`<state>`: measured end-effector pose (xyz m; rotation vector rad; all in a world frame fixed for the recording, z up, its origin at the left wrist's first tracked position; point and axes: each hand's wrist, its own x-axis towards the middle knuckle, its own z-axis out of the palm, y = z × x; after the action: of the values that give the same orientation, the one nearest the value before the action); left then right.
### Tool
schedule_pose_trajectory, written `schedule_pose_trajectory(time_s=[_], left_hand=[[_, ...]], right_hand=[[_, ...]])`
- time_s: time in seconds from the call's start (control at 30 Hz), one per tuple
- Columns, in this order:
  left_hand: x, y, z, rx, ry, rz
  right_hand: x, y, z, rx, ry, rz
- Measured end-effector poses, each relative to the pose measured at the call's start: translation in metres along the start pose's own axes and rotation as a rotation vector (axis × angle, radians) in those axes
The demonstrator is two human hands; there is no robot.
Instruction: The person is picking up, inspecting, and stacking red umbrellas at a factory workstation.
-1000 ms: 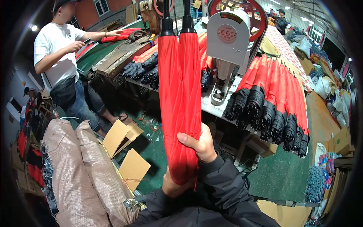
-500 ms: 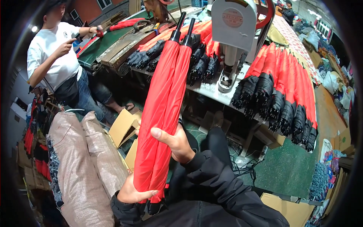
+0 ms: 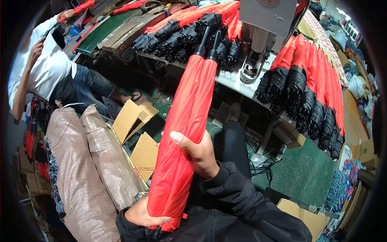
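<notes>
Two furled red umbrellas point(image 3: 183, 117) lie side by side in my hands, slanting up and away from me. Their black shafts point(image 3: 213, 44) point toward the worktable. My right hand point(image 3: 201, 155) wraps round them at mid-length, thumb across the red cloth. Lower down, my left hand point(image 3: 143, 211) grips their near end, its thumb lying over the front and its other fingers hidden behind. Past the shaft tips, red umbrellas with black ends point(image 3: 177, 40) lie heaped on the table. Another row of umbrellas point(image 3: 306, 80) hangs over the table edge at the right.
A grey-white machine point(image 3: 268, 18) stands on the table between the heaps. At the left are two woven sacks point(image 3: 76, 169) and open cardboard boxes point(image 3: 131, 119). A person in a white shirt point(image 3: 50, 68) holds a red umbrella point(image 3: 78, 10). Cables point(image 3: 264, 171) run across the floor below the table.
The umbrellas in my hands have swung lower and to the right, their tips now in front of the heap. The person at the left has raised a red umbrella. My view has shifted slightly.
</notes>
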<state>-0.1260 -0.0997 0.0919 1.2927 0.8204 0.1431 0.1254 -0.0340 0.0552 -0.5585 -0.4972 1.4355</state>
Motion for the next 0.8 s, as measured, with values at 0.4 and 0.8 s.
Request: schedule_pose_trajectory(time_s=[0.4, 0.8], left_hand=[[0.011, -0.019, 0.001, 0.049, -0.29, -0.089], [0.039, 0.011, 0.022, -0.04, -0.086, -0.003]], right_hand=[[-0.053, 0.0, -0.03, -0.223, 0.356, -0.127], [-0.021, -0.026, -0.061, -0.11, 0.334, -0.075]])
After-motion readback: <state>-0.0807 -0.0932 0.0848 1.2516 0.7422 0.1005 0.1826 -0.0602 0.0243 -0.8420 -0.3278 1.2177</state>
